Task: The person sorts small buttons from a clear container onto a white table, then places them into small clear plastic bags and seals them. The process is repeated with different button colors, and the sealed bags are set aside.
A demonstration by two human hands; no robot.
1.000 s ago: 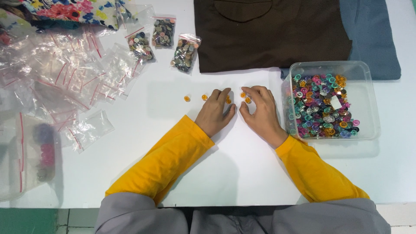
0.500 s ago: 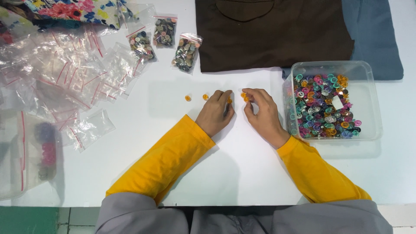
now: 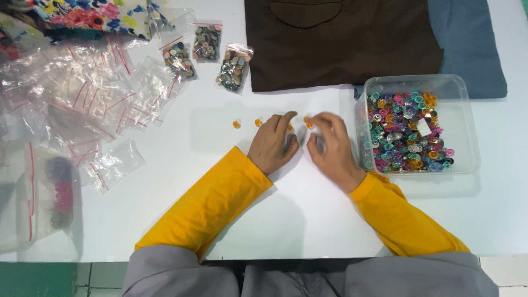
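- We see small orange buttons lying in a loose row on the white table, between our two hands and out to the left of them.
- They look very light, hard and smooth, so we judge they will slide easily on the table; it is better to pinch one by its edge with two fingertips.
- Our left hand lies palm down, fingers stretched and a little spread, the tips touching the table near one button; it holds nothing that we can see.
- Our right hand has its fingers curled over an orange button; we cannot tell if it is really gripped.
- Just beside the right hand stands a clear plastic box full of mixed coloured buttons.
- Farther left lie empty clear zip bags and three filled bags of buttons; a brown cloth lies at the top.
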